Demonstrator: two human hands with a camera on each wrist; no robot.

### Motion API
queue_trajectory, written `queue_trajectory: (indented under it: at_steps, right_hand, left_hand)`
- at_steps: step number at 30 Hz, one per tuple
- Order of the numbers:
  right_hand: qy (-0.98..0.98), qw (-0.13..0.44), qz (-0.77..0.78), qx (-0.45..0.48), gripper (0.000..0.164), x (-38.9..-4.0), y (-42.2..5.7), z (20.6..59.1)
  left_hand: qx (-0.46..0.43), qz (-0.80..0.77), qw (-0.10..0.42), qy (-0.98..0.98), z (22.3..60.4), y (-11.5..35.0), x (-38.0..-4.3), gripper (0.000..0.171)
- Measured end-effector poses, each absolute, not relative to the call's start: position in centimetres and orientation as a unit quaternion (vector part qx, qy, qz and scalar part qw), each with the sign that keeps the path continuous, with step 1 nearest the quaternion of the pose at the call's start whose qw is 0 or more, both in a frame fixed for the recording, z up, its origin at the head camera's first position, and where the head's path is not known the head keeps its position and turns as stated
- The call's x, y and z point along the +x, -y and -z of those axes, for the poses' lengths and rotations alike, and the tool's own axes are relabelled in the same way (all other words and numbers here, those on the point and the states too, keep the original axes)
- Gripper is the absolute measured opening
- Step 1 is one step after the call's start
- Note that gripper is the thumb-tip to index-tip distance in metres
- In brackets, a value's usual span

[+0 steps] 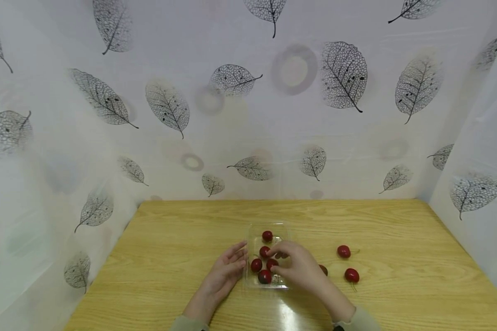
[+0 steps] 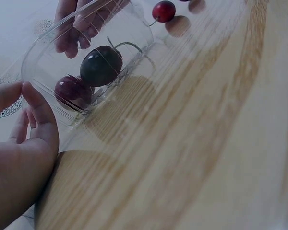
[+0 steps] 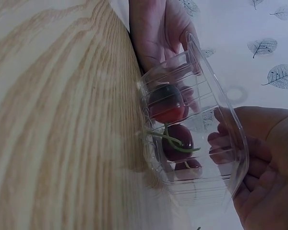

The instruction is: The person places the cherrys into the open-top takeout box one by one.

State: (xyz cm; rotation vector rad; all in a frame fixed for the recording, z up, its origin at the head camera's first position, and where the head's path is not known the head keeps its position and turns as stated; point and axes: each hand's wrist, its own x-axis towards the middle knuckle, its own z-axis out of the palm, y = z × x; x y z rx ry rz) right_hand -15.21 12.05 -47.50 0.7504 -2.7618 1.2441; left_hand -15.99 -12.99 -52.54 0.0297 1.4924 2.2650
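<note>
A clear plastic box [image 1: 250, 280] stands on the table with several dark red cherries [image 1: 264, 276] inside, some with green stems [image 3: 175, 143]. My left hand [image 1: 225, 274] is beside the box's left wall, its fingers extended. In the left wrist view its fingertips [image 2: 26, 87] are right at the rim. My right hand [image 1: 300, 266] reaches over the right side into the box, fingers bent down and thumb apart from them, close over the cherries. Through the clear wall in the right wrist view, no cherry shows between its fingertips [image 3: 216, 139].
Right of the box, two cherries lie on the wooden table [image 1: 182, 230]: one farther back [image 1: 343, 251] and one nearer [image 1: 351, 275]. Another cherry [image 1: 323, 270] is partly hidden behind my right hand. A white leaf-patterned sheet [image 1: 273, 115] hangs behind and at both sides.
</note>
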Motion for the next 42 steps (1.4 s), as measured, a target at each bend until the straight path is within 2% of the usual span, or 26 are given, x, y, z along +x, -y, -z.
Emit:
queue_trajectory:
  at_steps: [20, 42]
  right_hand:
    - [0.846, 0.001, -0.483, 0.226, 0.027, -15.5, -12.9, 47.5]
    - [0.848, 0.044, -0.496, 0.183, 0.025, -16.0, -15.6, 46.9]
  left_hand:
    - [0.013, -0.816, 0.215, -0.536, 52.3, 13.1, -15.9, 0.066]
    - [0.025, -0.815, 0.209, -0.540, 52.7, 13.0, -15.9, 0.065]
